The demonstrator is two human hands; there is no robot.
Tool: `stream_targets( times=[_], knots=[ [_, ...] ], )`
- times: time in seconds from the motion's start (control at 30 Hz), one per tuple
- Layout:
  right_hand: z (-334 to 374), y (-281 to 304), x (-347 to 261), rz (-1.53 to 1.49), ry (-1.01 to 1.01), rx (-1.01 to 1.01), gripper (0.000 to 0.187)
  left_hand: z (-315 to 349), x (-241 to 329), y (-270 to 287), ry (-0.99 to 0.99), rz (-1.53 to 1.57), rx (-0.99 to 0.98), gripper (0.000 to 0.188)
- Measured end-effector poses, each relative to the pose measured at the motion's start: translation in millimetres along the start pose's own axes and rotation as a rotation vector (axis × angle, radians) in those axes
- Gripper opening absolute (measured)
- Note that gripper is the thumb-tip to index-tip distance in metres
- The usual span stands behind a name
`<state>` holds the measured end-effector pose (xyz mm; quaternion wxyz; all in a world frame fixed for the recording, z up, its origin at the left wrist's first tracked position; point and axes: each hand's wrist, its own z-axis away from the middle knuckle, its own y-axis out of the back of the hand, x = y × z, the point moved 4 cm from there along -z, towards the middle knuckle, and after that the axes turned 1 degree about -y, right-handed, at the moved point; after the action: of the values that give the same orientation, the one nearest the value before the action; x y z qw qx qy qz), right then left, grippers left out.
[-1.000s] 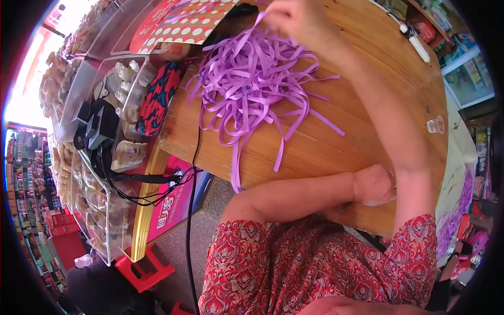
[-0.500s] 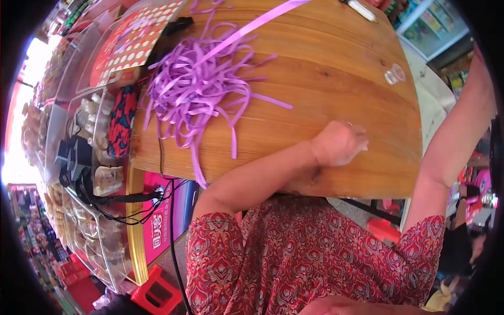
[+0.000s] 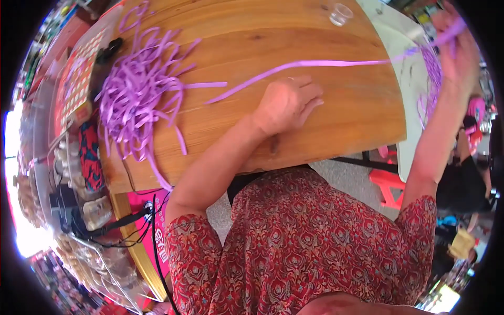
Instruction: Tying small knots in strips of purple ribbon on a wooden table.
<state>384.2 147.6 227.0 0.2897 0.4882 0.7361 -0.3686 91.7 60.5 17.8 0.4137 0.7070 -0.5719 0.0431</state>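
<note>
A narrow purple ribbon (image 3: 315, 63) stretches across the wooden table, its near end lying loose beside the ribbon pile. Its other end runs up to my right hand (image 3: 458, 60), raised at the far right and closed on it; the fingers are somewhat blurred. My left hand (image 3: 287, 105) rests on the table just below the strand, fingers curled in. Whatever may be inside that hand is hidden. A tangled heap of purple ribbon (image 3: 139, 97) covers the table's left side, with one piece hanging over the front edge.
A small clear cup (image 3: 340, 14) stands at the back of the wooden table (image 3: 346, 105). More purple ribbon (image 3: 432, 73) hangs beside the white surface (image 3: 404, 152). Left are clear bins, a red-and-blue patterned item (image 3: 91, 157) and black cables. A red stool (image 3: 387, 184) stands below.
The view has shifted right. My right hand has come into view with ribbon in it. The strand that rose from the heap now lies across the table, apart from it.
</note>
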Motion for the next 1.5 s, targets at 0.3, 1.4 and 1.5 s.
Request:
stream_targets(
  times=[0.3, 1.4, 1.5],
  knots=[
    [39.2, 18.8, 48.5, 0.222, -0.021, -0.022, 0.008, -1.3, 26.6, -18.2, -0.307, 0.043, -0.312, 0.012],
    [120.3, -68.2, 75.0, 0.883, 0.025, -0.513, 0.021, -26.6, 31.9, 17.7, 0.603, 0.721, 0.281, 0.01],
    [126.1, -68.4, 86.4, 0.827, -0.046, -0.486, 0.021, -28.3, 34.6, 28.9, 0.403, 0.01, 0.023, 0.019]
  ],
)
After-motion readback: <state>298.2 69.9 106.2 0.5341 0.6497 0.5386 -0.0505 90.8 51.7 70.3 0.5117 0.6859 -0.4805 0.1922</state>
